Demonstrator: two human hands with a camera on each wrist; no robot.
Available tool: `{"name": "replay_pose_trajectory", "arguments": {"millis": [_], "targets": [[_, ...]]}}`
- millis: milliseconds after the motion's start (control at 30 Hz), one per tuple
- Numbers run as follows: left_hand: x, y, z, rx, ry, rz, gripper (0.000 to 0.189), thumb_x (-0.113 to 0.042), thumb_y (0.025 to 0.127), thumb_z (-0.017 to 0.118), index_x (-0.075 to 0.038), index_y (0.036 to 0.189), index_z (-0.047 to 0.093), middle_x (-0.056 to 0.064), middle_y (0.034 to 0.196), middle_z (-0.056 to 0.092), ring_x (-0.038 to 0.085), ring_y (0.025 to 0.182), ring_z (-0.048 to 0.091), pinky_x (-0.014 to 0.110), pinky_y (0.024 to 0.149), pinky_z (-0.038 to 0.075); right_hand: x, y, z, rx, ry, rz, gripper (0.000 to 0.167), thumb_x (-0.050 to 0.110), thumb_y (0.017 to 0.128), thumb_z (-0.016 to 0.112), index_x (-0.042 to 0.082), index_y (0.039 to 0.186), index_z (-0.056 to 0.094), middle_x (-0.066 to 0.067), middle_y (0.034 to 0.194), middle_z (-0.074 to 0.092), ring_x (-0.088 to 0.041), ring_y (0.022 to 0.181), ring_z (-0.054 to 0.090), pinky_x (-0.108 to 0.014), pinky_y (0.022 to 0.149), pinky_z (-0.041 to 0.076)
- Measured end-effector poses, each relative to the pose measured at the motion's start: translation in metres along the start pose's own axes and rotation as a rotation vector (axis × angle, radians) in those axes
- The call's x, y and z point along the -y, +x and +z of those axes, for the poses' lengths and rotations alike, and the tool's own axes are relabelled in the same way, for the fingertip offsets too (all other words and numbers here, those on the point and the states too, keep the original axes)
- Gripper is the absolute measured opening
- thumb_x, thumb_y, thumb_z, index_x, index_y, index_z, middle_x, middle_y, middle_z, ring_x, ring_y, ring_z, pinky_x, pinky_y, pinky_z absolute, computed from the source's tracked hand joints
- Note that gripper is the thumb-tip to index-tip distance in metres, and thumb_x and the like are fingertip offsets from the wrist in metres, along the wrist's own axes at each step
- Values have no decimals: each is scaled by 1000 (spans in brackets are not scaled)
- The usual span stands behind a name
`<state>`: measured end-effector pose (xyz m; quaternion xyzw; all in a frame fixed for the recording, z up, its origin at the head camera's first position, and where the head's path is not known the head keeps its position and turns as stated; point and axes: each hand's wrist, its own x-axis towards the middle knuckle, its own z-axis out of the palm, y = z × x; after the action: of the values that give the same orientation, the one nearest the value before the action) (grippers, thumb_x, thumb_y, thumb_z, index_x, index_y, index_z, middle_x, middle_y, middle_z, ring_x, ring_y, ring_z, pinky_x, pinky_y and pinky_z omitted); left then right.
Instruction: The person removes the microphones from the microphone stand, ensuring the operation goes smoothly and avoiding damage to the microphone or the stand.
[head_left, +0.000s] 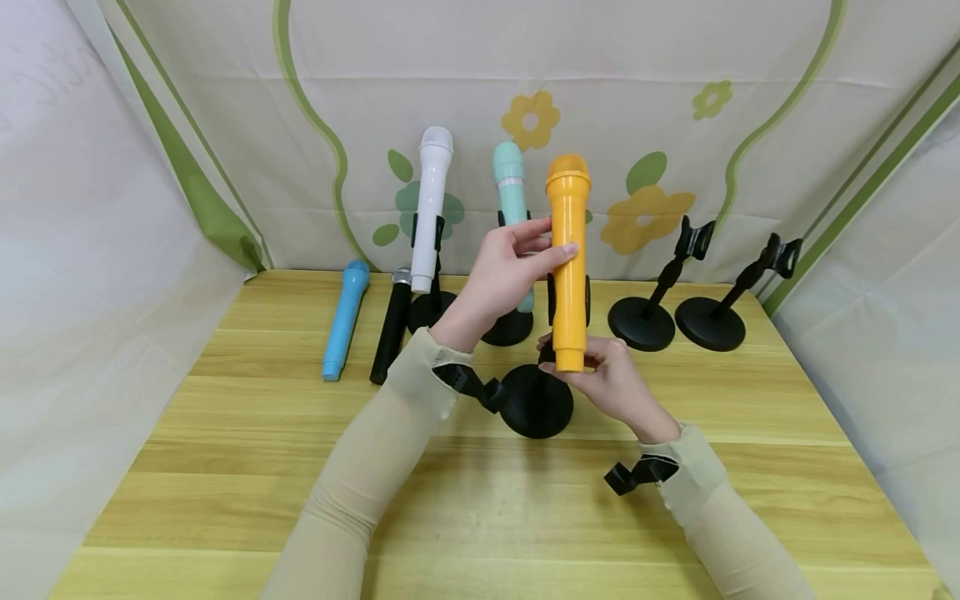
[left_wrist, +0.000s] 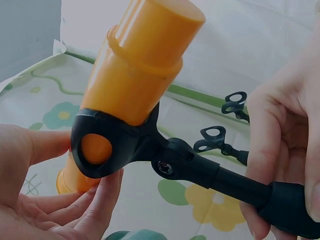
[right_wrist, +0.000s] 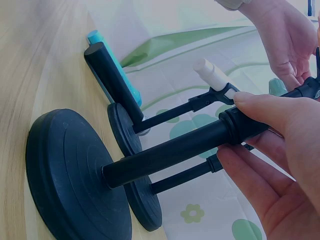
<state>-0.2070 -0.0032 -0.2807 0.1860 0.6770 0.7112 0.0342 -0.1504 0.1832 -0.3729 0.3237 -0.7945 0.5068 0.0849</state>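
Observation:
My left hand [head_left: 504,271] grips an orange microphone [head_left: 570,292] between thumb and fingers, its head pointing up. In the left wrist view, the black clip [left_wrist: 131,141] of a desk stand wraps round the microphone's body, with orange showing through the hole in its side. My right hand [head_left: 613,382] holds that stand's pole [right_wrist: 170,152] at the collar, thumb on one side and fingers on the other. The stand's round base [head_left: 536,408] is low on the near side of my hands; the right wrist view shows its ridged top.
Behind, a white microphone [head_left: 431,200] and a mint microphone [head_left: 512,196] sit in stands. A blue microphone [head_left: 347,321] and a black one [head_left: 392,329] lie at the left. Two stands with bare clips, one nearer [head_left: 641,323], one farther right [head_left: 711,323], stand before the cloth backdrop [head_left: 600,50].

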Motion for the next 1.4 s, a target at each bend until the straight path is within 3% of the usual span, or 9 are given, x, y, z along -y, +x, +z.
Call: {"name": "replay_pose_trajectory", "arguments": {"millis": [167, 533, 700, 1100, 1400], "targets": [[0, 3, 0, -2, -23, 6, 57, -13, 97, 72, 3, 147, 49, 13, 119, 69, 23, 100, 70, 31, 85, 59, 0, -1, 0, -7, -12, 5, 22, -7, 85, 79, 0, 105, 75, -12, 105, 74, -17, 98, 70, -27, 82, 59], [1, 8, 2, -53, -39, 26, 55, -14, 96, 74, 3, 144, 53, 12, 116, 70, 23, 96, 70, 33, 83, 60, 0, -1, 0, -5, 2, 19, 23, -8, 86, 78, 1, 106, 75, -14, 107, 74, -18, 100, 70, -27, 84, 58], [0, 8, 2, -47, -34, 17, 55, -15, 96, 74, 2, 145, 52, 12, 116, 69, 24, 97, 70, 32, 83, 60, 0, -2, 1, -4, -6, 32, 22, -7, 86, 79, 1, 106, 75, -14, 107, 74, -18, 100, 70, -27, 84, 58], [0, 0, -3, -11, -45, 1, 61, -18, 95, 75, 0, 147, 49, 9, 120, 68, 22, 101, 69, 32, 85, 59, -2, -2, 2, 6, 5, 43, 22, -7, 86, 79, -3, 107, 75, -12, 107, 74, -22, 101, 70, -27, 83, 58], [2, -12, -7, 20, 41, -31, 60, -23, 93, 78, -4, 145, 53, 7, 121, 66, 18, 108, 65, 35, 89, 57, -1, -1, 1, 5, 7, 42, 22, -7, 86, 78, -5, 107, 75, -13, 108, 74, -21, 101, 70, -28, 85, 58]]}}
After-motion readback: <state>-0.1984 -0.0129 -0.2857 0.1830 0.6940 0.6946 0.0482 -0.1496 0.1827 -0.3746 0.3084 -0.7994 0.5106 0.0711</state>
